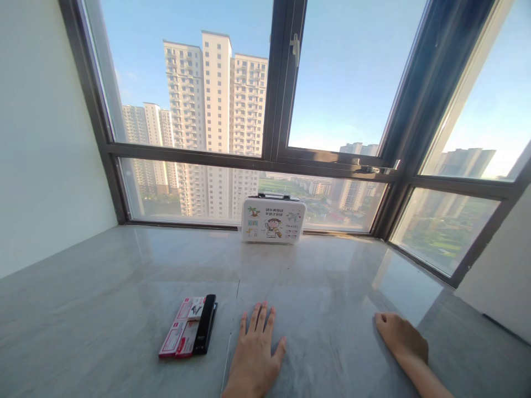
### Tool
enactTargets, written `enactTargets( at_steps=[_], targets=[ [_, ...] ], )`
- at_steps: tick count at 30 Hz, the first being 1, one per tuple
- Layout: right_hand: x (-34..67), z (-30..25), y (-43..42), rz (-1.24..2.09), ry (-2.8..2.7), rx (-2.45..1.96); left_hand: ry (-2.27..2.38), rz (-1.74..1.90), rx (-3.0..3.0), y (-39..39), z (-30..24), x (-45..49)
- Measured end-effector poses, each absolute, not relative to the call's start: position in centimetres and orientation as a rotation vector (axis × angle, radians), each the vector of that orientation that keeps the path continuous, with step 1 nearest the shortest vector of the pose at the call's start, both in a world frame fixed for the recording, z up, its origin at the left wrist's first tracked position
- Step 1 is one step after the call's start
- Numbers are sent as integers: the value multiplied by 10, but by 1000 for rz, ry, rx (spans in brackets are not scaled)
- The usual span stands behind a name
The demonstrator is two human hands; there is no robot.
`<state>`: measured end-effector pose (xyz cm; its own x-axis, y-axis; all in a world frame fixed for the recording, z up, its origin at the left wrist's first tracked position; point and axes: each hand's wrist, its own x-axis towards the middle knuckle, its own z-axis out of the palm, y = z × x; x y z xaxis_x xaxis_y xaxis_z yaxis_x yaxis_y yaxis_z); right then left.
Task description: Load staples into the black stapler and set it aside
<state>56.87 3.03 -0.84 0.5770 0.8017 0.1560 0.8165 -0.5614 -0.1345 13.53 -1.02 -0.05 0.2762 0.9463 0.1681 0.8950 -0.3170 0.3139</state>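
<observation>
My left hand (pixel 257 351) lies flat on the grey marble sill (pixel 103 309), palm down, fingers stretched out and slightly apart, holding nothing. Just left of it, not touching, lies a black stapler (pixel 206 326) with red-and-white staple boxes (pixel 182 334) beside it. My right hand (pixel 400 336) rests on the sill further right, fingers stretched out together and pointing left, holding nothing. A small white case (pixel 272 221) with cartoon prints and a dark handle stands upright against the window at the back.
A large dark-framed window (pixel 274 155) runs along the back and right, with tall apartment blocks outside. A white wall (pixel 37 166) closes the left side. The sill narrows towards the right corner.
</observation>
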Motion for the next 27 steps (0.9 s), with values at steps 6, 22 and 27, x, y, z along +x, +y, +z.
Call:
enactTargets(
  at_steps=[6,22,27],
  targets=[
    [505,-7,50,-62,-1562,-2494,1733,501,2358,-10,-3,136],
    [427,5,39,-134,-1771,-2268,1729,423,2329,-6,0,135],
    [422,8,32,-131,-1757,-2257,1725,377,2282,-6,8,136]
  ],
)
